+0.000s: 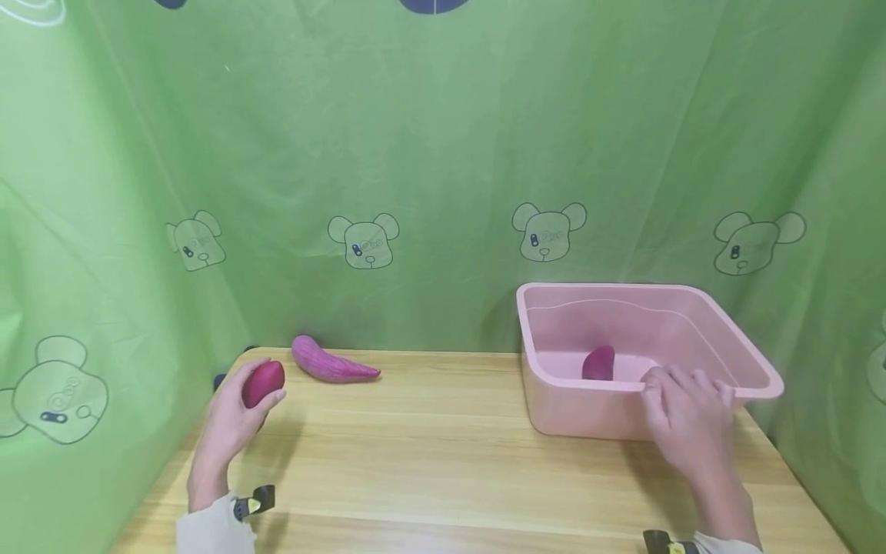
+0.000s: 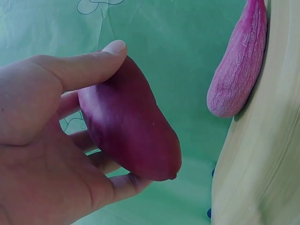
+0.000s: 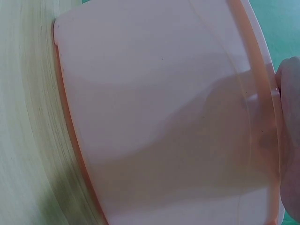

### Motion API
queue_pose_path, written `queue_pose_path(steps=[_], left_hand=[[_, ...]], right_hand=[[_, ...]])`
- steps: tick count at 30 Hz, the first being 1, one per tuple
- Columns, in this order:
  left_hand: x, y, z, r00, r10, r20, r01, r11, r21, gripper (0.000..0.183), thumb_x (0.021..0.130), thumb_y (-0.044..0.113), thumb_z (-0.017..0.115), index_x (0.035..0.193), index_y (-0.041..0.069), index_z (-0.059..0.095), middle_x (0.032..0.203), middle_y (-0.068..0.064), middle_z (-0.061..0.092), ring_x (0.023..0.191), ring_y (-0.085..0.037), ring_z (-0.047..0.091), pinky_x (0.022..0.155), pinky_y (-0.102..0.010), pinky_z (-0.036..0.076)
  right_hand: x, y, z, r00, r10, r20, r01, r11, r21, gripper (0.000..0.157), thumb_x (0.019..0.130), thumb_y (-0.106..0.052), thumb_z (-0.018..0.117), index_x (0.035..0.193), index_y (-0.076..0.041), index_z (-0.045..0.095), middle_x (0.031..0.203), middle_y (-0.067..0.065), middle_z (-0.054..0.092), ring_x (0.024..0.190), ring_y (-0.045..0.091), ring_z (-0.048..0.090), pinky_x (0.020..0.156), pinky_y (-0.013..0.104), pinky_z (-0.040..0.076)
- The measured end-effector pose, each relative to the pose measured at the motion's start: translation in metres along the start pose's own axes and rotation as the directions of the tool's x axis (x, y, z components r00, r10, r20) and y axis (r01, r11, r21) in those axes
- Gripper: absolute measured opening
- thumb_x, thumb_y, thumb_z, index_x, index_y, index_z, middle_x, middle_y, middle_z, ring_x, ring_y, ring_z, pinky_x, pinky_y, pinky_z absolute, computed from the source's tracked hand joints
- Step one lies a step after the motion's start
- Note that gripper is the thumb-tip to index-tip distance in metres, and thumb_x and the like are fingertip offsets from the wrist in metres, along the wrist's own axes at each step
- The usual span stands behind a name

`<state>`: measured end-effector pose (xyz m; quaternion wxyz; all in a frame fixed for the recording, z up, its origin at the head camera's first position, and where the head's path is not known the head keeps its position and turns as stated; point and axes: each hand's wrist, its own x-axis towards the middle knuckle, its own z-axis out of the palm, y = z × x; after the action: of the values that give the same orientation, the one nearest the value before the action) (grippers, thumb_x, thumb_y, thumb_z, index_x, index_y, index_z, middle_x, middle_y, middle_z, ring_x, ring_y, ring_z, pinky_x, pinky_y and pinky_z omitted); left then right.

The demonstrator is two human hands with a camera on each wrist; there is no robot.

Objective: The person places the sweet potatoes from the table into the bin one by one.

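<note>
"Left of the pink plastic tub [image 1: 581,408], what lies about?"

"A long tapering purple vegetable [image 1: 335,365], its thin end toward the tub. It lies between the tub and your left hand [image 1: 238,404], a little farther back."

"And the smooth purple-red vegetable [image 2: 131,122]?"

"Well left of the tub, raised in that left hand. Your thumb presses one side and your fingers curl round the other, pinching it."

"What gets in the way at the tub?"

"Its near wall hides the lower part of a dark reddish vegetable [image 1: 600,363] inside. Your right hand [image 1: 692,419] covers some of the near rim, fingers bent over it; you can't tell how firmly they grip."

"The surface and the room?"

"You have a pale wood-grain table [image 1: 443,477] under the tub, stretching left and forward of it. Behind the tub and to both sides hangs a green curtain [image 1: 450,115] printed with outlined bear faces [image 1: 547,235]."
</note>
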<state>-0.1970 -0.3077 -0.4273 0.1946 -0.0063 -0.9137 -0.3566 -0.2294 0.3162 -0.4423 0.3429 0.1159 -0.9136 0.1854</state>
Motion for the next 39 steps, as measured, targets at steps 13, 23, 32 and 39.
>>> queue_pose_path(steps=[13, 23, 32, 39], left_hand=[[0.000, 0.010, -0.002, 0.999, -0.003, -0.039, 0.001, 1.000, -0.030, 0.059, 0.095, 0.017, 0.076, 0.146, 0.005, 0.050, 0.133, -0.029, 0.058, 0.110, -0.046, 0.062, 0.086, -0.056, 0.053], [0.003, 0.017, 0.006, 0.995, 0.055, -0.083, -0.060, 0.996, -0.064, 0.057, 0.091, 0.010, 0.078, 0.142, 0.001, 0.054, 0.134, -0.027, 0.058, 0.111, -0.043, 0.061, 0.088, -0.056, 0.052], [0.003, 0.021, 0.008, 0.997, 0.039, -0.066, -0.043, 0.996, -0.073, 0.058, 0.092, 0.011, 0.078, 0.143, 0.002, 0.053, 0.133, -0.028, 0.058, 0.110, -0.044, 0.062, 0.088, -0.054, 0.053], [0.004, 0.025, 0.007, 0.994, 0.066, -0.087, -0.072, 0.995, -0.066, 0.058, 0.090, 0.009, 0.079, 0.142, 0.001, 0.055, 0.135, -0.026, 0.057, 0.110, -0.043, 0.062, 0.088, -0.050, 0.054]], right_hand=[[0.001, 0.000, -0.001, 1.000, 0.003, -0.006, -0.003, 1.000, 0.007, 0.025, 0.102, -0.018, 0.042, 0.091, -0.011, 0.064, 0.092, 0.010, 0.063, 0.083, 0.031, 0.045, 0.084, 0.061, 0.028], [0.002, 0.000, -0.003, 1.000, 0.004, 0.009, -0.004, 1.000, 0.009, 0.025, 0.102, -0.018, 0.042, 0.092, -0.011, 0.063, 0.093, 0.011, 0.063, 0.084, 0.032, 0.046, 0.085, 0.062, 0.028], [0.003, -0.001, -0.004, 1.000, 0.005, 0.011, -0.005, 1.000, 0.013, 0.025, 0.103, -0.019, 0.042, 0.093, -0.010, 0.064, 0.093, 0.012, 0.063, 0.085, 0.033, 0.047, 0.088, 0.063, 0.029], [0.003, -0.001, -0.003, 1.000, 0.004, 0.013, -0.004, 1.000, 0.014, 0.025, 0.102, -0.018, 0.042, 0.093, -0.010, 0.064, 0.095, 0.013, 0.064, 0.086, 0.034, 0.047, 0.087, 0.063, 0.028]])
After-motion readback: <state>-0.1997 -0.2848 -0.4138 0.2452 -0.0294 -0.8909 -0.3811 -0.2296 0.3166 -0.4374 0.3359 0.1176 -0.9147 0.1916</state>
